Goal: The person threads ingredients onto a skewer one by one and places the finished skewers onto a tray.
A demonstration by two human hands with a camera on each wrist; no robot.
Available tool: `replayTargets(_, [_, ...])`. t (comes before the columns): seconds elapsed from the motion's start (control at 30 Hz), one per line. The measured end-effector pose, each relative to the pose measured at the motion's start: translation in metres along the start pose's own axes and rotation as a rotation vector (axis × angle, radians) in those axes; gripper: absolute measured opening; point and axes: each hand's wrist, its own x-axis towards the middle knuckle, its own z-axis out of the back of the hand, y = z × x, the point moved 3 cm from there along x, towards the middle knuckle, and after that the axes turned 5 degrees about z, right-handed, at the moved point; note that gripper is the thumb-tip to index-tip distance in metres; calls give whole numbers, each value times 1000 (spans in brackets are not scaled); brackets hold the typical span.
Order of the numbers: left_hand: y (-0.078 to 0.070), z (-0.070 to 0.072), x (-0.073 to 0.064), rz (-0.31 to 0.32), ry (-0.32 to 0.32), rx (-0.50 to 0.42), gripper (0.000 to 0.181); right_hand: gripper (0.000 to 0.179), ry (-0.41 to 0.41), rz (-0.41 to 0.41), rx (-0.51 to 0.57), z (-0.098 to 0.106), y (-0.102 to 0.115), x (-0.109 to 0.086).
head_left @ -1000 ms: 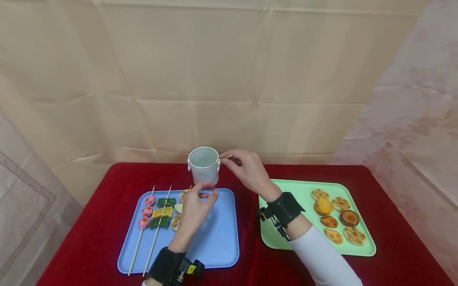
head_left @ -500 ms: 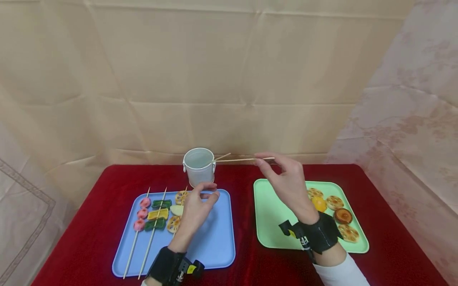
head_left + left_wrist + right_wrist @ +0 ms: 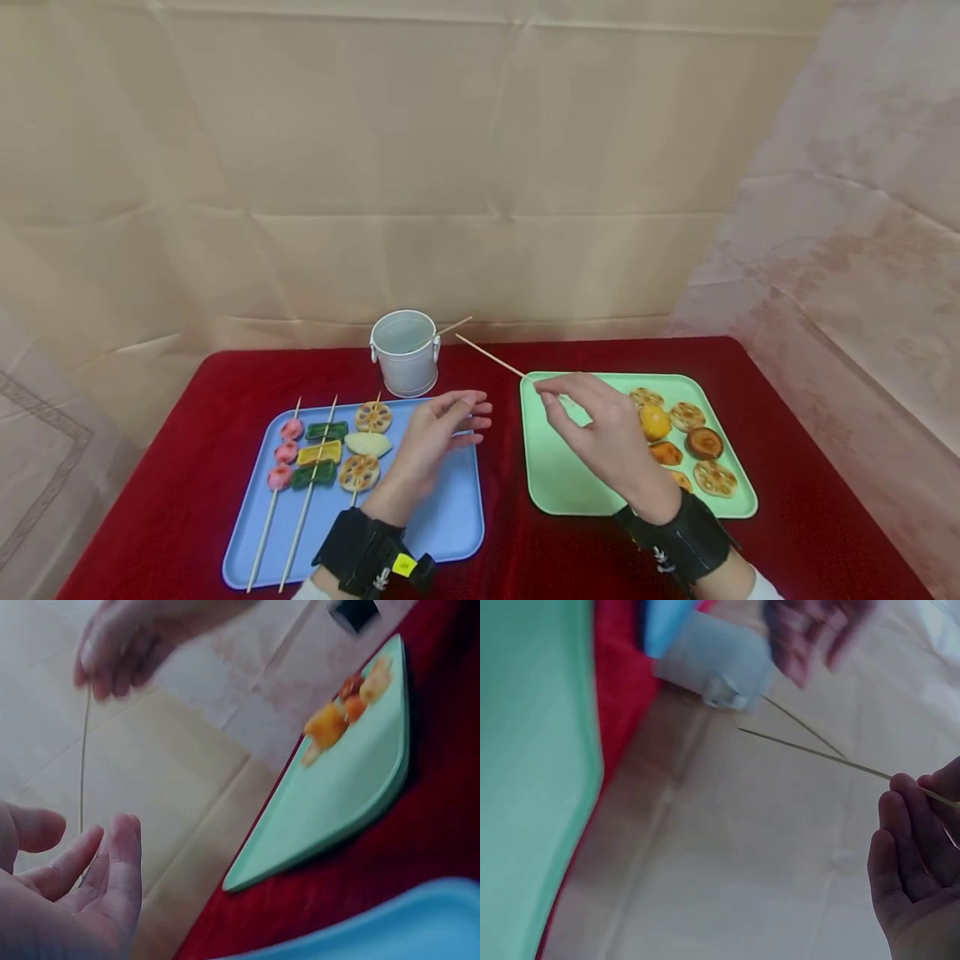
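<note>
Between thumb and fingers, my right hand [image 3: 607, 433] pinches a thin wooden skewer [image 3: 491, 357] near one end, over the green tray [image 3: 562, 492]. In the right wrist view the bare skewer [image 3: 802, 750] points away from the fingertips toward the bucket. My left hand [image 3: 435, 446] hovers over the blue tray [image 3: 450, 533] with fingers loosely bent and nothing in its grasp; in the left wrist view the thumb and fingers of this hand [image 3: 82, 885] are spread apart. A white metal bucket [image 3: 408, 367] stands behind the blue tray, with another skewer [image 3: 454, 326] leaning out over its rim.
On the blue tray lie a skewer of pink balls [image 3: 286, 452], one of green and yellow pieces [image 3: 319, 452], and one with lotus root slices [image 3: 359, 472]. The green tray bears several loose food pieces, including a yellow ball [image 3: 656, 423] and a mushroom cap [image 3: 704, 443].
My right hand has drawn the skewer out of the bucket and carried it right, then lower over the green tray. My left hand has turned and its fingers have loosened.
</note>
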Motion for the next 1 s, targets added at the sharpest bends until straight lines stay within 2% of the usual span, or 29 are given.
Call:
replayTargets(0.03, [2, -2, 1, 19, 29, -26, 38, 37, 20, 19, -17, -5, 0, -3])
replayTargets(0.13, [7, -9, 3, 65, 92, -96, 43, 27, 71, 69, -48, -18, 2, -11])
replayTargets(0.23, [10, -12, 4, 92, 106, -157, 45, 17, 121, 100, -69, -29, 6, -18])
replayTargets(0.47, [14, -11, 5, 132, 58, -230, 40, 27, 261, 105, -126, -43, 15, -26])
replayTargets(0.7, [18, -8, 6, 167, -3, -225, 37, 33, 320, 163, -129, -53, 21, -30])
replayTargets(0.83, [21, -6, 6, 159, -14, -210, 35, 36, 364, 193, -127, -55, 22, -31])
replayTargets(1.0, [23, -5, 7, 141, -20, -205, 34, 49, 520, 169, -123, -50, 21, -31])
